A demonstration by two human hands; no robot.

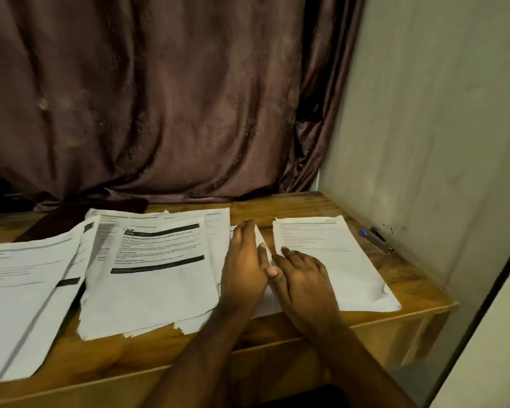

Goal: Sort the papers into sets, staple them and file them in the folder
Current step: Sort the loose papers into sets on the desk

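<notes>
Head view shows my left hand point(245, 269) and right hand point(304, 278) side by side on the wooden table point(395, 278), thumbs touching. Both grips are flat, fingers straight, pressing on a sheet point(264, 245) that lies between 2 piles. I cannot tell if either thumb pinches it. The right pile point(333, 260) is white with faint print; its near corner reaches the table's front edge. The middle pile point(156, 272) has black bars and torn near edges. A blurry left pile point(24, 290) hangs over the front edge. A stapler point(376, 238) lies by the wall point(424, 128), with bare wood beside it. A curtain point(159, 98) hangs behind.
</notes>
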